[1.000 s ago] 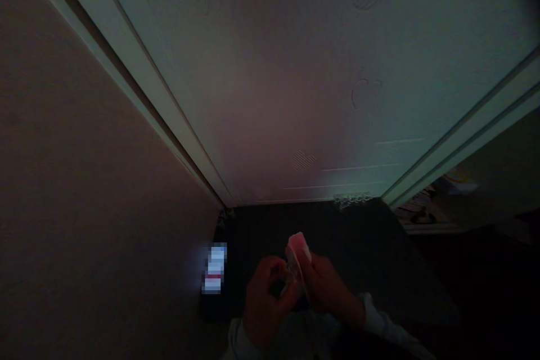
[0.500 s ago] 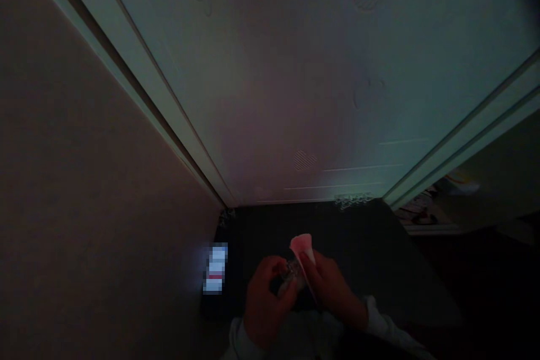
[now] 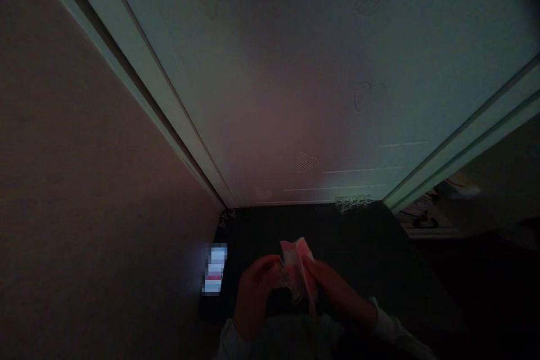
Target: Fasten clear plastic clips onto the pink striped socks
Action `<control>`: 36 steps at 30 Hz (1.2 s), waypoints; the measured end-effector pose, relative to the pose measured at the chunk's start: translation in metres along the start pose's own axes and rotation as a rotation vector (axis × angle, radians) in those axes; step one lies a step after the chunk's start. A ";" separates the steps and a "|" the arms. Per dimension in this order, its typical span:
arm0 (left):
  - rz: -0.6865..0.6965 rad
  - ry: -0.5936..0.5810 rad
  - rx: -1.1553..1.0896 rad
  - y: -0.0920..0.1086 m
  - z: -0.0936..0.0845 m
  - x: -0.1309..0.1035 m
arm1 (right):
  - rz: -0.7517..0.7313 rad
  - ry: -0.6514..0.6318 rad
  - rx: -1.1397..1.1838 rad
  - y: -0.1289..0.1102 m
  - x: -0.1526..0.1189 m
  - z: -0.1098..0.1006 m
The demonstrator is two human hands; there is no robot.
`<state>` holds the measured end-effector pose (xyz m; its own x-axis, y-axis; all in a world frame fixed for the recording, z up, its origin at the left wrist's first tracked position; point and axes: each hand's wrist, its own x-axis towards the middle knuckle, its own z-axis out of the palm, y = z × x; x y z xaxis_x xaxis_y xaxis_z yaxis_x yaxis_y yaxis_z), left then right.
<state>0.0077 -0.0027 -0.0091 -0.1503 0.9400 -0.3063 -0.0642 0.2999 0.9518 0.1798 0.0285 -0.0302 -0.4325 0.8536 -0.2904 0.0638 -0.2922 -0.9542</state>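
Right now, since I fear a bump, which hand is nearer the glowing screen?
The left hand, between the glowing screen and the pink item; the right hand holds that item's far side.

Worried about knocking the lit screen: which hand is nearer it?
Left. The left hand is right of the lit screen; the right hand is farther right, holding pink material.

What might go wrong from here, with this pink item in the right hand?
In this dim light, the left hand may fumble the clear, shiny material near its fingertips. The thin-looking pink item might bend or slip from the right hand. Anything small that drops could be hard to find on the dark tabletop.
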 end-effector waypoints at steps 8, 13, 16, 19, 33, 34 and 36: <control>0.160 0.079 0.170 -0.005 0.007 0.004 | 0.004 -0.179 0.095 0.010 0.003 0.013; 0.223 0.125 0.184 -0.002 0.010 -0.002 | 0.003 -0.128 0.124 0.010 0.005 0.014; 0.222 0.072 0.201 -0.002 0.010 -0.006 | -0.011 -0.108 0.182 0.008 0.005 0.013; 0.198 0.029 0.122 -0.005 0.010 -0.008 | -0.010 -0.082 0.248 0.008 0.005 0.012; 0.413 -0.011 0.350 0.003 0.008 -0.007 | -0.055 -0.031 0.319 0.013 0.005 0.009; 0.415 0.009 0.368 0.003 0.007 -0.008 | -0.048 -0.003 0.328 0.013 0.005 0.008; 0.437 0.047 0.407 0.001 0.004 -0.009 | -0.032 0.066 0.350 0.011 0.005 0.006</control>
<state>0.0127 -0.0105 -0.0054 -0.1219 0.9848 0.1236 0.3950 -0.0661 0.9163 0.1732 0.0267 -0.0418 -0.3696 0.8873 -0.2757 -0.2660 -0.3854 -0.8836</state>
